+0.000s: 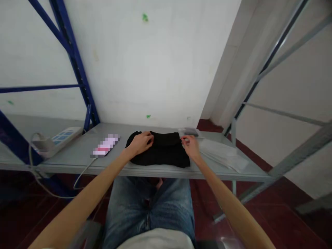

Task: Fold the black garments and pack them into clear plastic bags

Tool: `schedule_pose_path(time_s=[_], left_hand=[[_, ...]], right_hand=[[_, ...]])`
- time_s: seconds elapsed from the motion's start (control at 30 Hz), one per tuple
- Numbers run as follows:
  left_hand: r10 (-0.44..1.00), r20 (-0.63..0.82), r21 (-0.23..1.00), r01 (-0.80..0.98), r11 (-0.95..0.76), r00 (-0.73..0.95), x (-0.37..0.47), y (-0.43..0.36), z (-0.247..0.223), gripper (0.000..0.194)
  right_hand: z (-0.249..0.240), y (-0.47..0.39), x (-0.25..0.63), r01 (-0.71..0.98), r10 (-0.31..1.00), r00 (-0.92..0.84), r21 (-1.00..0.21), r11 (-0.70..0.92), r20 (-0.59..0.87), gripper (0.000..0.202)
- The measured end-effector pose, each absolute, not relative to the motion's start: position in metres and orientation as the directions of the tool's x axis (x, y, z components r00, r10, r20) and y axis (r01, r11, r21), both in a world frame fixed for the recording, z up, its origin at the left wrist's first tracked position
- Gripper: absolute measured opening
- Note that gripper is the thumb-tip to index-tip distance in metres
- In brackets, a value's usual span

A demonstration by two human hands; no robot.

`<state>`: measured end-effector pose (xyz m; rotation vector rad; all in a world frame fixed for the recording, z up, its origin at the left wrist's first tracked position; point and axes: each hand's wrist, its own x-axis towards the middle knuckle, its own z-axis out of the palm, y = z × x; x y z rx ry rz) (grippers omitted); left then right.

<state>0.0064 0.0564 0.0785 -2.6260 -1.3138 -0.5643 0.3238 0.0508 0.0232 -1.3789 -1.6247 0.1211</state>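
Note:
A black piece of soft cloth [163, 155] lies flat on the grey shelf top in front of me, with one layer over another and a rounded left end. Its exact kind I cannot make out. My left hand [141, 141] rests on its left part, fingers curled and pinching the fabric near the upper layer. At the upper right corner, my right hand [190, 145] pinches the cloth's edge between thumb and fingertips. Just behind the right hand lies a small clear packet [190, 131] with something dark in it.
Clear plastic bags [224, 154] lie to the right on the grey shelf [103, 169]. Left of the cloth is a phone [105, 145] on a white cable, and farther left a power strip [63, 138]. Blue metal uprights [77, 65] and a white wall [155, 69] stand behind.

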Motion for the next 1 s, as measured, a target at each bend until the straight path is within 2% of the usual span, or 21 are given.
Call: schedule_pose_path(time_s=[0.1, 0.23, 0.33, 0.43, 0.53, 0.6, 0.67, 0.77, 0.9, 1.0], left_hand=[[0.795, 0.478, 0.118, 0.869, -0.48, 0.374, 0.01, 0.072, 0.093, 0.025], [0.88, 0.419, 0.162, 0.935, -0.315, 0.224, 0.028, 0.103, 0.111, 0.028], [0.892, 0.436, 0.188, 0.957, -0.219, 0.118, 0.047, 0.111, 0.111, 0.032], [0.834, 0.538, 0.165, 0.954, -0.25, 0.126, 0.063, 0.1, 0.096, 0.036], [0.743, 0.617, 0.054, 0.928, -0.369, 0.259, 0.072, 0.081, 0.072, 0.041], [0.728, 0.562, 0.007, 0.878, -0.478, 0.392, 0.074, 0.073, 0.054, 0.039], [0.74, 0.498, 0.009, 0.851, -0.525, 0.451, 0.072, 0.071, 0.038, 0.036], [0.79, 0.44, 0.073, 0.86, -0.505, 0.426, 0.066, 0.078, 0.022, 0.038], [0.878, 0.258, 0.165, 0.878, -0.45, 0.402, 0.057, 0.09, 0.015, 0.056], [0.911, 0.163, 0.175, 0.898, -0.403, 0.378, 0.055, 0.094, 0.016, 0.065]], right_hand=[[0.036, 0.078, 0.321, 0.667, 0.819, 0.175, -0.678, 0.309, 0.546, 0.027], [0.052, 0.117, 0.31, 0.645, 0.867, 0.235, -0.738, 0.199, 0.439, 0.026], [0.053, 0.128, 0.302, 0.671, 0.848, 0.296, -0.728, 0.144, 0.441, 0.03], [0.042, 0.118, 0.291, 0.69, 0.823, 0.331, -0.713, 0.124, 0.463, 0.038], [0.026, 0.096, 0.274, 0.711, 0.813, 0.298, -0.685, 0.161, 0.501, 0.044], [0.015, 0.079, 0.261, 0.759, 0.818, 0.211, -0.617, 0.209, 0.536, 0.048], [0.007, 0.065, 0.249, 0.821, 0.834, 0.099, -0.518, 0.239, 0.542, 0.05], [0.0, 0.049, 0.241, 0.884, 0.869, 0.01, -0.41, 0.223, 0.495, 0.05], [-0.003, 0.032, 0.244, 0.917, 0.904, -0.023, -0.351, 0.189, 0.427, 0.05], [-0.007, 0.018, 0.251, 0.937, 0.919, -0.045, -0.303, 0.174, 0.391, 0.052]])
